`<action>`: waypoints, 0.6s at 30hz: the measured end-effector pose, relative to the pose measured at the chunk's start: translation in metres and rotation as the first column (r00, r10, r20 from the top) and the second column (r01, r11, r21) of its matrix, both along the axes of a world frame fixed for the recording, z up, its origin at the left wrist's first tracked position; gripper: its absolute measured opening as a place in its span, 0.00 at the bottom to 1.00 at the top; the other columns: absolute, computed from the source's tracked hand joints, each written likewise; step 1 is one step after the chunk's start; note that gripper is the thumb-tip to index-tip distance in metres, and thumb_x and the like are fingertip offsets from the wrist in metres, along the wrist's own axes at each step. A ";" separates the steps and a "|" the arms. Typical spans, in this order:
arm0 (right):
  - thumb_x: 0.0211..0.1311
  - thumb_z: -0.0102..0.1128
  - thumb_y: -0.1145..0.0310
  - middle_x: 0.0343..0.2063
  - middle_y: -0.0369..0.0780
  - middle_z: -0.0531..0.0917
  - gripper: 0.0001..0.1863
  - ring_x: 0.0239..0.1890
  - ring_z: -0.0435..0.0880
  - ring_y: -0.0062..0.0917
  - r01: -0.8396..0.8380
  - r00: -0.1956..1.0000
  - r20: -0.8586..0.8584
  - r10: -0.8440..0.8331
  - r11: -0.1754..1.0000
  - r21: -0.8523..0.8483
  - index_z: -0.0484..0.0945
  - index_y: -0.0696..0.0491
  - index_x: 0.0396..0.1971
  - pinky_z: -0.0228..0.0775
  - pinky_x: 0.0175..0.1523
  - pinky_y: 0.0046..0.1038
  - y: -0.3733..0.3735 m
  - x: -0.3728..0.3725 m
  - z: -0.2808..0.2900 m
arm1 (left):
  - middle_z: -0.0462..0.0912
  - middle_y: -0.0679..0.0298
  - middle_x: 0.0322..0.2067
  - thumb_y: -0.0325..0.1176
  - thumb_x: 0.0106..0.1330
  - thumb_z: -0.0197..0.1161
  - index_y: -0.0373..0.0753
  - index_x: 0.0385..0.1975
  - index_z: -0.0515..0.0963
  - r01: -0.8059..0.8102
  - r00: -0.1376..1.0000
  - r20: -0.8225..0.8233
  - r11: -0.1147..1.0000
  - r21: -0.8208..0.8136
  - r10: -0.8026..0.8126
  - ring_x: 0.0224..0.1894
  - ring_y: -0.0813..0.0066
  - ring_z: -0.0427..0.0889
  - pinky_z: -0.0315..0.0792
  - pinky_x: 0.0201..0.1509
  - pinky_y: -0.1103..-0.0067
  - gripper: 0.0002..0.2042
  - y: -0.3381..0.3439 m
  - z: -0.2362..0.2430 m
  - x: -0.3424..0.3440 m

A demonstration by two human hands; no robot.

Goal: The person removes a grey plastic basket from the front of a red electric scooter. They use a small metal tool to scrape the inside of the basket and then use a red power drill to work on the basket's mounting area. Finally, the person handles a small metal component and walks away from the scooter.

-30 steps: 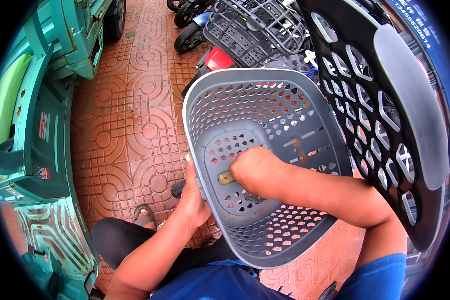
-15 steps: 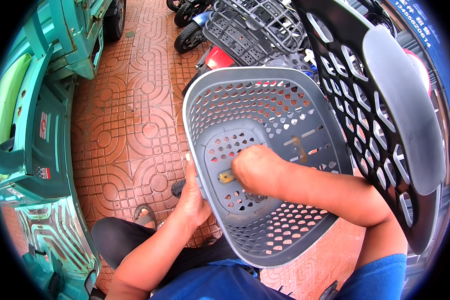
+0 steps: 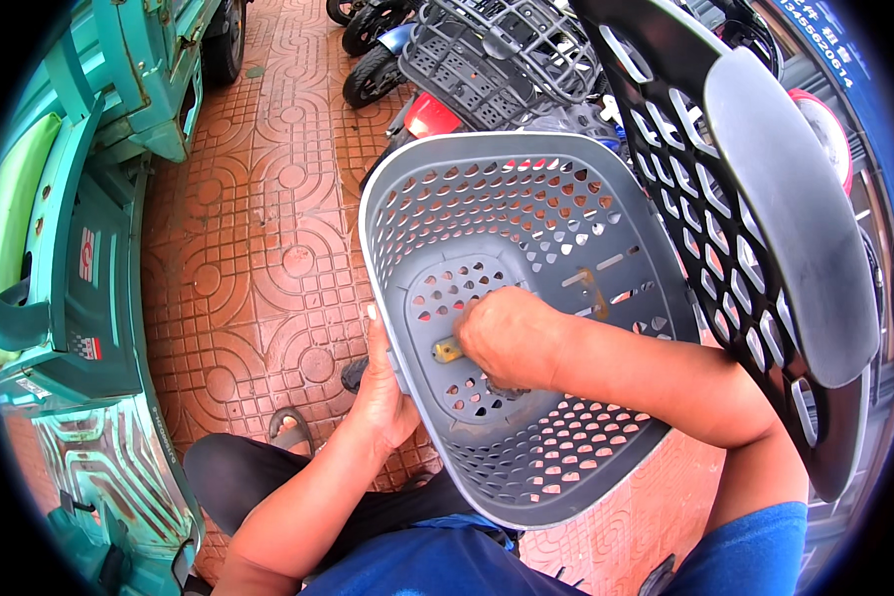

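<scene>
A grey plastic basket (image 3: 546,283) with perforated walls is tilted in front of me, its mouth facing up. Its black perforated lid, with a grey panel (image 3: 795,219), stands swung open at the right. My left hand (image 3: 382,397) holds the basket's left side, thumb along the outside near the rim, other fingers partly hidden behind it. Inside, my right hand (image 3: 507,338) is closed in a fist against the base. Whatever it grips is hidden. Beside its knuckles lies a yellowish strip (image 3: 447,350) on the base. Another rusty-yellow strip (image 3: 596,293) shows through the far right wall.
A green cargo tricycle (image 3: 109,288) stands along the left. Parked bikes with black racks (image 3: 457,79) and a red fender (image 3: 431,116) are beyond the basket. Patterned red paving (image 3: 258,228) lies between them. My bent knee (image 3: 223,477) is below the left forearm.
The lid and basket appear shifted very slightly to the left in view. My right fist has moved a little left and stays closed at the base; my left hand keeps its hold.
</scene>
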State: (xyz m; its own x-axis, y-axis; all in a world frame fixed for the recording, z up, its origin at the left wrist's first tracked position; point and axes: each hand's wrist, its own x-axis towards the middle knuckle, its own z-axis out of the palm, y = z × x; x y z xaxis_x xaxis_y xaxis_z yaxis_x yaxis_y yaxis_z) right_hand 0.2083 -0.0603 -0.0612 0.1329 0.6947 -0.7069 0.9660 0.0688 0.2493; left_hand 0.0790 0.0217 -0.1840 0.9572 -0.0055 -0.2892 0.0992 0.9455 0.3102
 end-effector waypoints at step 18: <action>0.54 0.63 0.64 0.28 0.43 0.86 0.10 0.34 0.89 0.33 0.002 0.994 -0.113 0.000 1.000 0.020 0.84 0.55 0.32 0.80 0.39 0.34 -0.009 0.013 -0.005 | 0.60 0.53 0.74 0.81 0.62 0.39 0.43 0.77 0.54 -0.015 1.000 0.020 1.000 -0.003 0.015 0.75 0.56 0.62 0.61 0.76 0.56 0.53 -0.001 -0.001 -0.001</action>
